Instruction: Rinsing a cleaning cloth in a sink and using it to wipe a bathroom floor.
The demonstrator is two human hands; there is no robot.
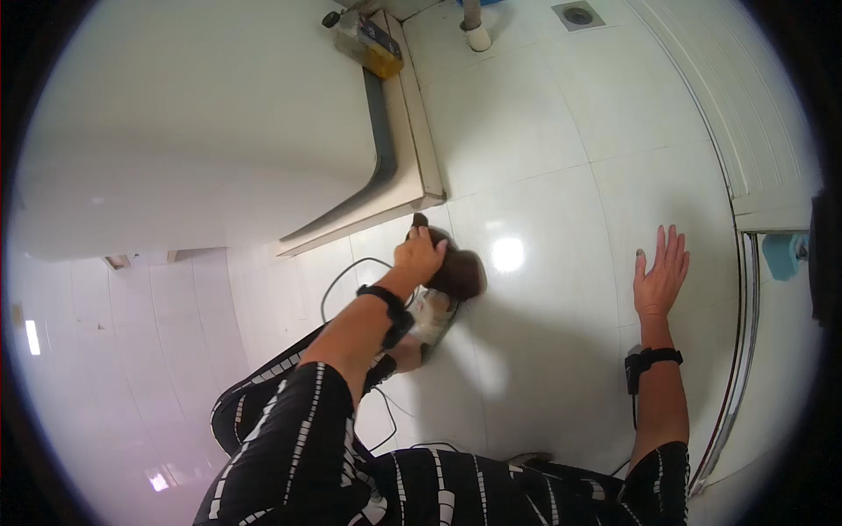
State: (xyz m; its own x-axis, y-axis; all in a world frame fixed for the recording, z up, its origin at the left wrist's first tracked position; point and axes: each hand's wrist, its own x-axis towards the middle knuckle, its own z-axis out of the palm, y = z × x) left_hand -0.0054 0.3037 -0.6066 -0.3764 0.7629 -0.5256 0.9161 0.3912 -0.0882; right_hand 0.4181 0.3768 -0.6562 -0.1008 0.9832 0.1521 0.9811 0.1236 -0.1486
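Note:
My left hand (420, 255) is closed on a dark brown cloth (457, 273), which lies bunched on the white tiled floor (539, 263) near the corner of a beige ledge. Part of the cloth sticks out past my fingers. Just below the cloth shows my foot in a clear and pale shoe (434, 315). My right hand (661, 273) is spread with its fingers apart at the right, near the door frame, and holds nothing. Whether it touches the floor I cannot tell. Both wrists wear black bands.
A bottle with amber liquid (368, 46) lies tilted on the beige ledge (421, 158) beside a large white fixture (217, 125). A floor drain (578, 15) and a drain pipe (477, 36) are at the top. Black cables (329, 289) run near my legs. A metal door track (743, 368) borders the right.

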